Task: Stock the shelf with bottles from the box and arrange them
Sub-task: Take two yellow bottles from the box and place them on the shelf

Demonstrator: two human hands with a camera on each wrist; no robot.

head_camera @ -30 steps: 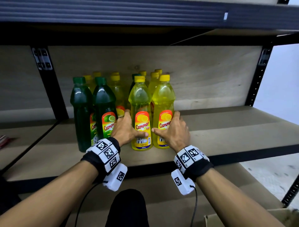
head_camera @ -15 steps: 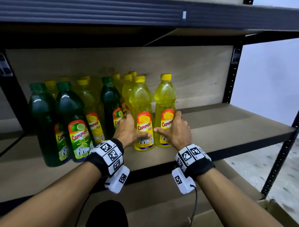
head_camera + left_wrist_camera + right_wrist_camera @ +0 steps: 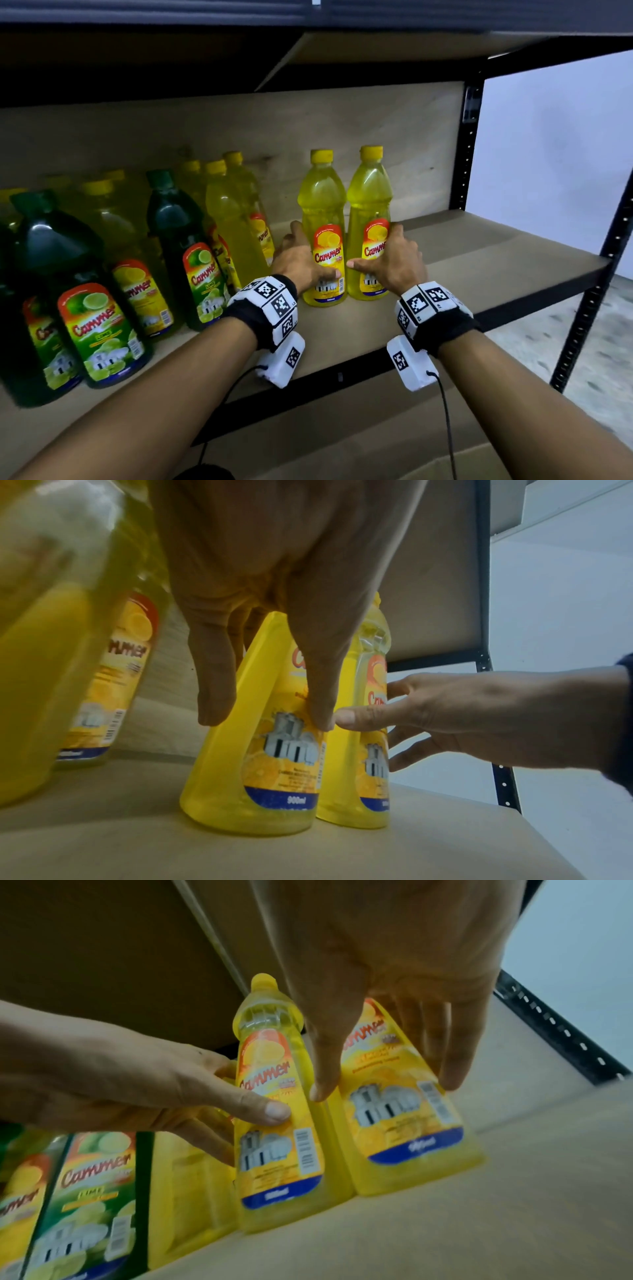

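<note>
Yellow bottles (image 3: 346, 233) slid right, hands (image 3: 301, 260) gripping, fingers hidden behind

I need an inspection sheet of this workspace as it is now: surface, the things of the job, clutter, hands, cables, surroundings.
Surface: brown board shelf in a black metal rack; bare to the right of the bottles.
Job's things: two yellow plastic bottles with yellow caps, left one and right one, upright, side by side, apart from the other stock. Dark green bottles and more yellow bottles stand at the left.
Clutter: nothing seen.
Hands: left hand grips the left yellow bottle; right hand grips the right one.
Cables: black cable hangs from the right wrist unit; another from the left.
Surroundings: cardboard box edge below; pale wall at right.
</note>
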